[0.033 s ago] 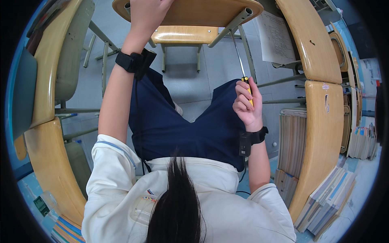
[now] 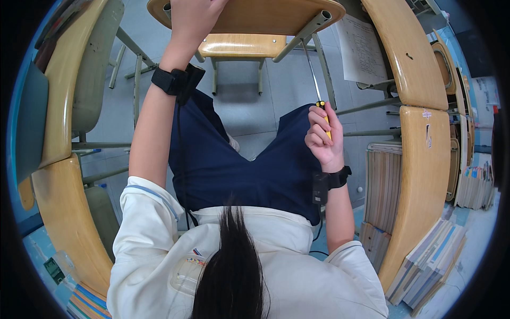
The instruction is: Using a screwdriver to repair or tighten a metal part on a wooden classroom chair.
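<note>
My right hand point(image 2: 324, 135) is closed around the yellow-and-black handle of a screwdriver point(image 2: 317, 80). Its long metal shaft slants up and away, and the tip meets the greenish metal tube point(image 2: 305, 36) of a wooden chair point(image 2: 249, 18) in front of me. At the top edge, my left hand point(image 2: 192, 18) lies over the chair's curved wooden board, near its left tube; most of its fingers are cut off by the picture's edge. A lower wooden panel point(image 2: 241, 45) with metal legs shows beyond the board.
Wooden desks point(image 2: 422, 64) line my right, with a hanging printed sheet point(image 2: 363, 50) and stacked books point(image 2: 382, 183) below. More books point(image 2: 427, 266) stand farther right. On my left are a chair point(image 2: 98, 69) and wooden desktops point(image 2: 69, 218). A dark cable point(image 2: 180, 154) runs from my left wrist strap.
</note>
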A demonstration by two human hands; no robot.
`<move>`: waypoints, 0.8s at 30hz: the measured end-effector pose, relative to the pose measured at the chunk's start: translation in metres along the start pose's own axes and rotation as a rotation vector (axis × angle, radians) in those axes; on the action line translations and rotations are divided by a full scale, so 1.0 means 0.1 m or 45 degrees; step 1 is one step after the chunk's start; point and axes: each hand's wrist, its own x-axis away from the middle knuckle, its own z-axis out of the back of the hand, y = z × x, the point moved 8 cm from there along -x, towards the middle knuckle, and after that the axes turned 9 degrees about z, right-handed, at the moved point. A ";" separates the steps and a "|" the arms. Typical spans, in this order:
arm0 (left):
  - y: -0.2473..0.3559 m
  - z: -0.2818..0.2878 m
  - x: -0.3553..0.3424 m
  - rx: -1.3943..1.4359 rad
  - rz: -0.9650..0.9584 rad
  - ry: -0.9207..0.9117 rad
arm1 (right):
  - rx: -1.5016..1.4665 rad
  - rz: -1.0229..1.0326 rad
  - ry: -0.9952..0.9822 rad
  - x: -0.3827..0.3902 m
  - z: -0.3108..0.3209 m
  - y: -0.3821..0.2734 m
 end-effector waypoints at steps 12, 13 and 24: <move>0.01 0.00 0.00 0.002 -0.017 0.012 | 1.851 0.312 0.550 -0.03 0.11 -0.17; 0.02 0.00 0.00 0.006 -0.023 0.011 | 2.457 0.538 0.637 -0.01 0.02 -0.30; 0.01 0.01 0.00 -0.024 -0.001 0.006 | 1.251 0.194 0.456 0.01 0.12 -0.19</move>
